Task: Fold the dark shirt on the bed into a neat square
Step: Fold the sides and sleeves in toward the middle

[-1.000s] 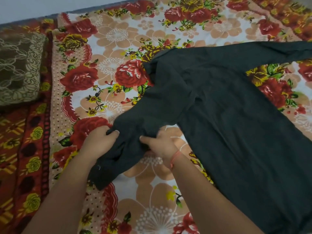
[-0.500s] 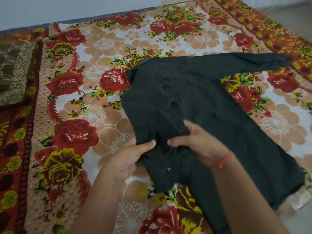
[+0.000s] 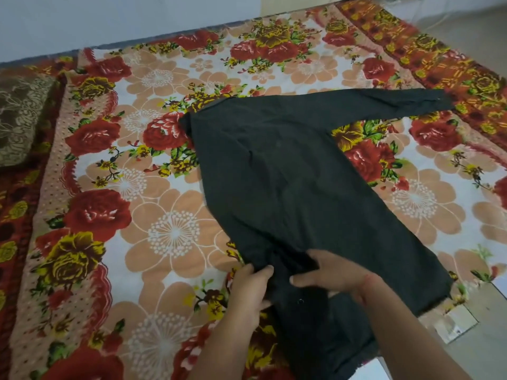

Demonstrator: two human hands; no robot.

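Dark shirt, matte soft fabric with light creases, lies spread on the bed over a floral sheet, one long sleeve stretched far right. Left hand and right hand pinch the folded-in sleeve near its lower edge. No readable writing.

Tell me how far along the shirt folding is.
Early. The near sleeve already lies folded over the dark shirt. The left hand and right hand grip that sleeve's end. The far sleeve lies spread out on the floral bedsheet; no square yet.
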